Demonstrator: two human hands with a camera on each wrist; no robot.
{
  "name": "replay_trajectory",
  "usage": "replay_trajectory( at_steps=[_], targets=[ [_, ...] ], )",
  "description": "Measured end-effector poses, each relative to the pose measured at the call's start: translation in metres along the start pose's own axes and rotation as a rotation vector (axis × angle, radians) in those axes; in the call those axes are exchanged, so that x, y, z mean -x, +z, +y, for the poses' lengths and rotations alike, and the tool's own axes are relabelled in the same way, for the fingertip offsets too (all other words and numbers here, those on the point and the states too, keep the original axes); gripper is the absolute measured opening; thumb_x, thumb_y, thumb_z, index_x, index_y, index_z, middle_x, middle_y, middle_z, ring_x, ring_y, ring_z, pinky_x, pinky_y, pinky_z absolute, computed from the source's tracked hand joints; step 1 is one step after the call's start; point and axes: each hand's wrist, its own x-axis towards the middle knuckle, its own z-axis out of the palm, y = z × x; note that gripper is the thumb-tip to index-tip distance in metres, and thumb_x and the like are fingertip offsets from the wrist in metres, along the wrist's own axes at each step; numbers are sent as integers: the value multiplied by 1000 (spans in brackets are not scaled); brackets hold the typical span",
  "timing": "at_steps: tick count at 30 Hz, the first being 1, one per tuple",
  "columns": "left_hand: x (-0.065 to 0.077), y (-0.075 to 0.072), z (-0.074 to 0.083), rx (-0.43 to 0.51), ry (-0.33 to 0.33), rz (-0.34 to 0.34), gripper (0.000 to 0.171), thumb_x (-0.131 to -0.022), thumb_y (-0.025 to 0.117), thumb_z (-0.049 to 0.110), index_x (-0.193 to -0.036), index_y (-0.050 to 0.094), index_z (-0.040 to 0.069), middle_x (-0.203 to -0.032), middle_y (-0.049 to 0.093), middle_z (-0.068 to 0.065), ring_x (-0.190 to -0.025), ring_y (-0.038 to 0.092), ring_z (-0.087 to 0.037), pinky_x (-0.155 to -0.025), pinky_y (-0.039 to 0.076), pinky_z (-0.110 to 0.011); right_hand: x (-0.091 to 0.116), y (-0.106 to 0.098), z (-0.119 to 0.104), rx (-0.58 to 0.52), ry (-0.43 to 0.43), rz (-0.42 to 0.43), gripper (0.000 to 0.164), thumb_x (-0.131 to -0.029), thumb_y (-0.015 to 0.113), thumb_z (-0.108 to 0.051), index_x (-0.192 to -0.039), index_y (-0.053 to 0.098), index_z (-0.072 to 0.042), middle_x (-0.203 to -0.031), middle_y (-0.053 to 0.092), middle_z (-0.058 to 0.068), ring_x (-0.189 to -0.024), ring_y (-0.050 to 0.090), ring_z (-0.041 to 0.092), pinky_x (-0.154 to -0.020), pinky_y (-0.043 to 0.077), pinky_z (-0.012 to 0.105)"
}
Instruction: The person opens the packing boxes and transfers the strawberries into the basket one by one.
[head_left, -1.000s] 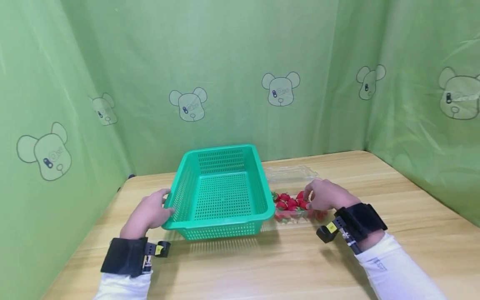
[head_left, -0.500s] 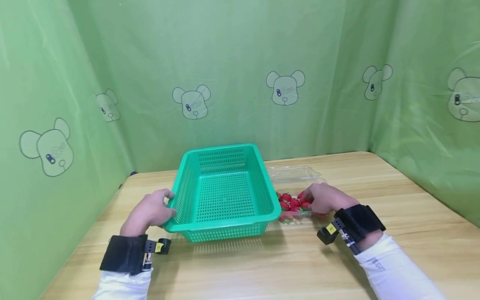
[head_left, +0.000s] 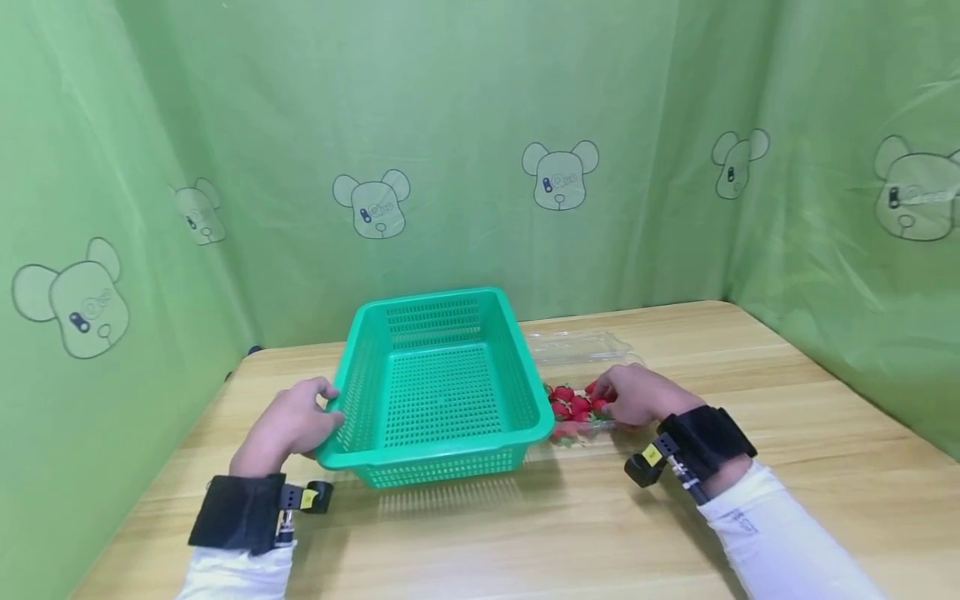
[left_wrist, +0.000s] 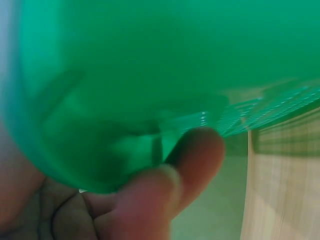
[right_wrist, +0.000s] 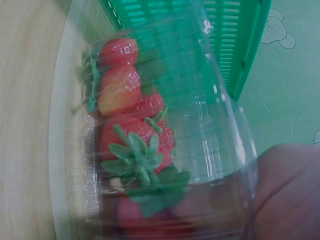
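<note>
In the head view my left hand [head_left: 295,419] grips the left rim of a green plastic basket [head_left: 442,454], with the thumb on the near side. The basket has slotted walls and holds nothing. Its rim fills most of the left wrist view, where curled fingertips [left_wrist: 200,155] show below it. My right hand [head_left: 633,396] reaches into a clear plastic box [right_wrist: 240,135] of strawberries [head_left: 577,404]. Its fingers are curled at a strawberry [right_wrist: 150,220] near the bottom of the right wrist view and seem to pinch it, partly blurred through the plastic.
Behind the strawberries lies a clear plastic lid [head_left: 577,346]. Everything stands on a wooden table [head_left: 480,542]. A green curtain [head_left: 450,125] with bear heads hangs behind and at both sides, close to the table's back edge.
The basket has shifted slightly right, close against the strawberry box, with my left hand on it. My right fingers have sunk deeper among the strawberries and drawn closer together.
</note>
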Motion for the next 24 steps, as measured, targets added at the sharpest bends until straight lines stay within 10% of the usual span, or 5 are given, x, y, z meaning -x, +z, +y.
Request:
replay_trajectory(
  at_steps=[24],
  targets=[
    [4, -1, 1, 2, 11, -4, 38, -91, 56, 9, -124, 46, -7, -98, 61, -23, -64, 61, -21, -54, 57, -33, 6, -7, -6, -88, 51, 41, 26, -87, 54, 1, -112, 62, 1, -94, 61, 18, -48, 56, 14, -45, 48, 28]
  ],
)
